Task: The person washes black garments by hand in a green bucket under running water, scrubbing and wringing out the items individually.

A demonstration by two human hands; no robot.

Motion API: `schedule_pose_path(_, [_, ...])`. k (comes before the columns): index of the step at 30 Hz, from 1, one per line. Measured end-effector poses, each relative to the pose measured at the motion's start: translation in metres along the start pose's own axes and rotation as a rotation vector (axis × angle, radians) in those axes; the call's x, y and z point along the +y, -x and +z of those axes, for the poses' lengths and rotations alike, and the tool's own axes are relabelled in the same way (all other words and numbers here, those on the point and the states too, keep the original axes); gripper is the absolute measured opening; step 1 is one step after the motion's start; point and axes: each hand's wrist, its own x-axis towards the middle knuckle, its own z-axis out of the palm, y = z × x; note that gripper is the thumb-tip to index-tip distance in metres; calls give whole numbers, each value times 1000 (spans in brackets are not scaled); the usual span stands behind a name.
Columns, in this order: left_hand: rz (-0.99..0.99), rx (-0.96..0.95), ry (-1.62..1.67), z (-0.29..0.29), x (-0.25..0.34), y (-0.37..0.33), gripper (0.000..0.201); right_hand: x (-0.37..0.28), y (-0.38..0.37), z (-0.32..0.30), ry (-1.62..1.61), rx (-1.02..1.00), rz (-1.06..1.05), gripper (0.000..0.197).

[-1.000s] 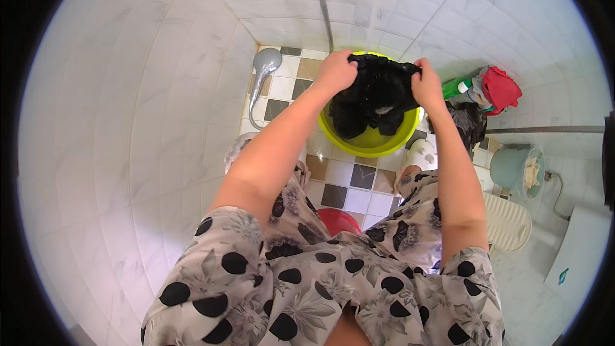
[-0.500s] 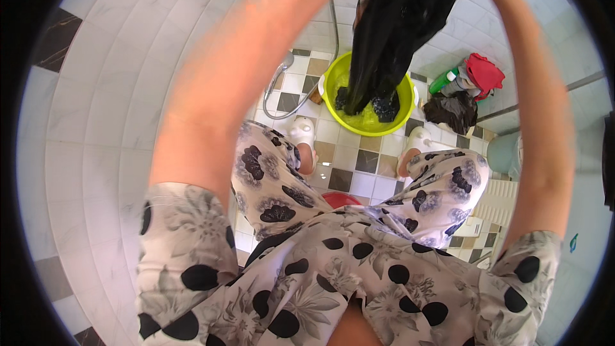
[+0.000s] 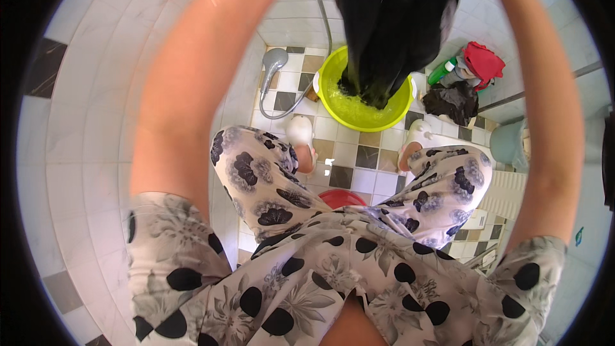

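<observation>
A wet black garment (image 3: 397, 19) hangs from above, spread between my two raised arms. Its lower end reaches into a lime-green basin (image 3: 365, 125), where frothy water shows around the dark cloth. My left forearm (image 3: 205, 45) rises on the garment's left and my right forearm (image 3: 528, 45) on its right. Both hands lie beyond the top edge, so their fingers and their hold on the cloth are hidden.
A grey shower head (image 3: 275, 59) with its hose lies left of the basin. On the right are a green bottle (image 3: 442, 72), a red cloth (image 3: 485, 64), a dark crumpled heap (image 3: 451, 104) and a pale bucket (image 3: 507, 142). Something red (image 3: 343, 198) shows between my knees.
The black garment now hangs wider and covers more of the basin's far side. My left arm has shifted left, and both hands have passed out of the top of the picture.
</observation>
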Motion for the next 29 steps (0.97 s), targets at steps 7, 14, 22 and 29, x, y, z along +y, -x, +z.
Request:
schedule_pose_path(7, [-535, -105, -184, 168, -251, 105, 40, 124, 266, 137, -150, -555, 288, 26])
schedule_pose_path(14, [-276, -289, -646, 280, -350, 215, 63, 140, 431, 162, 251, -1050, 298, 56])
schedule_pose_path(22, [-492, -861, -707, 346, -383, 190, 67, 181, 473, 206, 303, -1348, 446, 65])
schedule_pose_path(29, [-589, -1038, -491, 357, -437, 173, 63, 221, 474, 233, 201, -1737, 558, 68])
